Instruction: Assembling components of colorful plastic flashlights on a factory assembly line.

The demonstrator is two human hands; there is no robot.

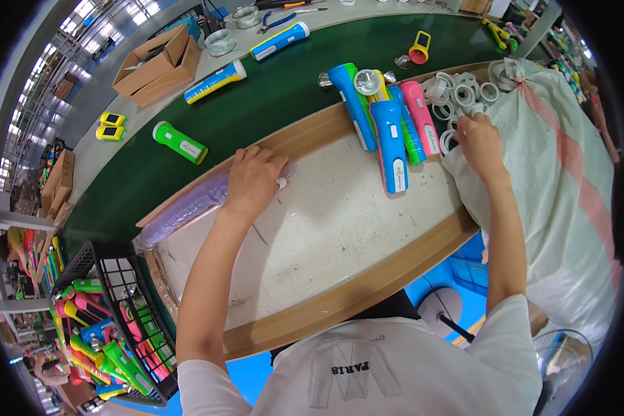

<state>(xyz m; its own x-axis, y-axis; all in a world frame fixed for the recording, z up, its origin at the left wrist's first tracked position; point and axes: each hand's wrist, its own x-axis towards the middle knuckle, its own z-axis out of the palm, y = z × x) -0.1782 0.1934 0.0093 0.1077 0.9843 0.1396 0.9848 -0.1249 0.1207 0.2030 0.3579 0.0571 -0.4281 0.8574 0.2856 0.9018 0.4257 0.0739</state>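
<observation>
My left hand (254, 182) curls over the right end of a long row of clear, purple-tinted plastic discs (194, 206), which lies along the far edge of the tray. A small white piece shows beside its fingers. At the right, my right hand (481, 144) is closed at the near side of a heap of white plastic rings (462, 91), by the mouth of a white woven sack (548, 187). Whatever its fingers grip is hidden. Between the hands, several flashlights lie bunched at the tray's far edge, with a blue and pink flashlight (391, 142) in front.
The wooden-rimmed tray (353, 291) spans in front of me. Beyond it, a green conveyor belt (277, 97) carries a green flashlight (180, 143) and a yellow-red lamp part (419, 48). A black crate (128, 298) of colourful flashlights stands left; an open cardboard box (158, 68) sits far left.
</observation>
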